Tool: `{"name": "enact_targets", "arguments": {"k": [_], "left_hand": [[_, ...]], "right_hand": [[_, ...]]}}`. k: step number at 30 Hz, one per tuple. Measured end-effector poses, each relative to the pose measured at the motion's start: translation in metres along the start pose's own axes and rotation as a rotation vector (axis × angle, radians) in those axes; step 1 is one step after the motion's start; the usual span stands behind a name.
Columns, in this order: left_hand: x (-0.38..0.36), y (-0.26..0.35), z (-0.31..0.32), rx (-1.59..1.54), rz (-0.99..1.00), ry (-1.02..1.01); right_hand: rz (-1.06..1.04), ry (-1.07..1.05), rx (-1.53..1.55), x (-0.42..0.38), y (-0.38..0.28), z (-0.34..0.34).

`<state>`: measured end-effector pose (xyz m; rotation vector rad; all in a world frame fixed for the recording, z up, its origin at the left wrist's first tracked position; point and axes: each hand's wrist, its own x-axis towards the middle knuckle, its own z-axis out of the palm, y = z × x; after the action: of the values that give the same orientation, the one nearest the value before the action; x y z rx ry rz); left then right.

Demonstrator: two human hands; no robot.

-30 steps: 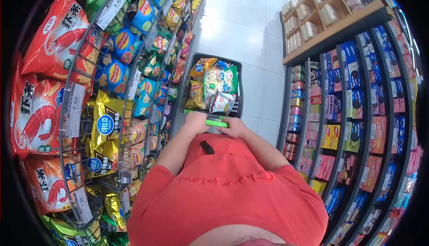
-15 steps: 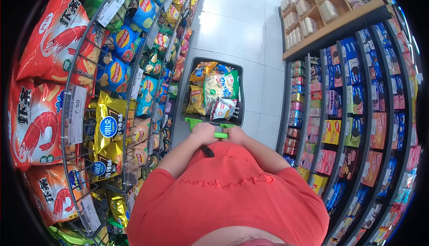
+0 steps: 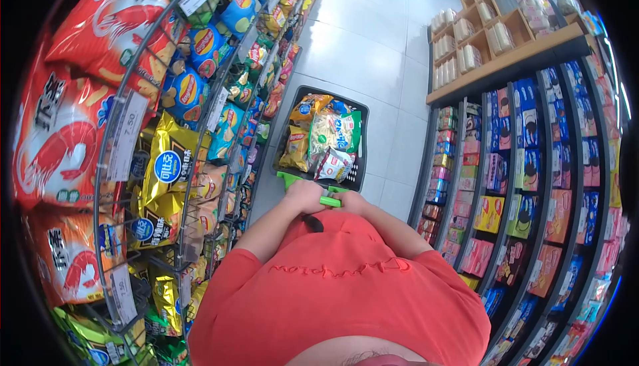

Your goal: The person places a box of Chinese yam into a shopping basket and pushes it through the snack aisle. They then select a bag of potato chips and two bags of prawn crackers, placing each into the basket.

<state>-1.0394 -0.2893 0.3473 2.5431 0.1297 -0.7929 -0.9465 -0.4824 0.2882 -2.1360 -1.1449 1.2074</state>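
Both hands are closed around the green handle [image 3: 330, 201] of a black shopping cart [image 3: 365, 126] in front of my body. My left hand [image 3: 304, 196] wraps the handle's left side, and my right hand [image 3: 349, 202] grips it on the right. Inside the cart's basket lie an orange snack bag [image 3: 311, 108], a golden snack bag [image 3: 295, 148], a green-and-clear bag [image 3: 327, 133] of pale snacks, and a white-and-purple bag [image 3: 334, 165]. My fingers' far sides are hidden behind the handle.
A wire rack [image 3: 100, 186] of chip bags lines the left side, close to my left arm. Shelves of boxed biscuits [image 3: 526, 213] run along the right. Beyond them stands a wooden display [image 3: 506, 63] with packaged goods. The pale tiled floor [image 3: 359, 26] stretches ahead.
The view has turned slightly, so the aisle and cart appear tilted and shifted a little to the right. The left rack has slid past somewhat. Both hands still hold the handle.
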Motion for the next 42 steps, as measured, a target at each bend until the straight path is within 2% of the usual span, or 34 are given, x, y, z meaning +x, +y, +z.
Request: {"name": "enact_targets", "arguments": {"k": [4, 11, 15, 17, 19, 20, 21, 22, 24, 26, 28, 30, 32, 33, 34, 36, 37, 39, 40, 42], "left_hand": [[-0.001, 0.001, 0.003, 0.026, -0.008, 0.013], [-0.015, 0.018, -0.004, 0.084, -0.028, 0.091], [-0.001, 0.017, 0.024, 0.095, -0.067, 0.104], [-0.009, 0.023, 0.035, 0.220, -0.055, 0.323], [-0.019, 0.038, 0.053, 0.222, -0.178, 0.382], [-0.024, 0.050, 0.054, 0.234, -0.257, 0.424], [-0.030, 0.059, 0.054, 0.158, -0.297, 0.349], [-0.038, 0.067, 0.063, 0.146, -0.349, 0.360], [-0.055, 0.079, 0.086, 0.156, -0.300, 0.623], [-0.077, 0.092, 0.088, 0.062, -0.356, 0.551], [-0.096, 0.101, 0.095, -0.183, -0.319, 0.595], [-0.113, 0.097, 0.111, -0.203, -0.356, 0.596], [-0.129, 0.082, 0.126, -0.386, -0.506, 0.658], [-0.139, 0.073, 0.133, -0.359, -0.515, 0.812], [-0.151, 0.068, 0.130, -0.362, -0.524, 0.830], [-0.180, 0.058, 0.107, -0.461, -0.590, 1.102], [-0.192, 0.053, 0.095, -0.464, -0.589, 1.103], [-0.211, 0.036, 0.058, -0.553, -0.579, 1.328], [-0.221, 0.028, 0.039, -0.596, -0.577, 1.383], [-0.239, 0.017, 0.000, -0.657, -0.551, 1.450]], "right_hand": [[-0.052, -0.103, -0.017, 0.007, 0.009, -0.004], [-0.186, -0.121, 0.051, 0.012, 0.028, 0.001], [-0.227, -0.119, 0.095, 0.001, 0.029, -0.007], [-0.282, -0.143, 0.102, -0.003, 0.025, -0.009], [-0.249, -0.089, 0.078, -0.006, 0.023, -0.009], [-0.286, -0.126, 0.059, -0.004, 0.026, -0.006], [-0.338, -0.069, 0.077, -0.003, 0.030, -0.003], [-0.390, -0.013, 0.105, -0.003, 0.034, -0.001], [-0.383, -0.044, 0.114, -0.005, 0.033, 0.000], [-0.286, -0.109, 0.136, -0.012, 0.025, -0.006], [-0.298, -0.067, 0.116, -0.012, 0.028, -0.001], [-0.366, -0.044, 0.141, -0.012, 0.032, 0.003], [-0.351, -0.035, 0.114, -0.016, 0.028, 0.003], [-0.319, -0.014, 0.109, -0.017, 0.026, 0.003], [-0.333, -0.020, 0.095, -0.015, 0.025, 0.001], [-0.265, -0.183, 0.273, -0.008, 0.031, -0.003], [-0.247, -0.227, 0.518, 0.002, 0.037, -0.001], [-0.273, -0.161, 0.556, 0.005, 0.009, -0.011], [-0.296, -0.100, 0.597, 0.008, -0.013, -0.023], [-0.333, -0.087, 0.448, 0.024, -0.059, -0.046]]}}
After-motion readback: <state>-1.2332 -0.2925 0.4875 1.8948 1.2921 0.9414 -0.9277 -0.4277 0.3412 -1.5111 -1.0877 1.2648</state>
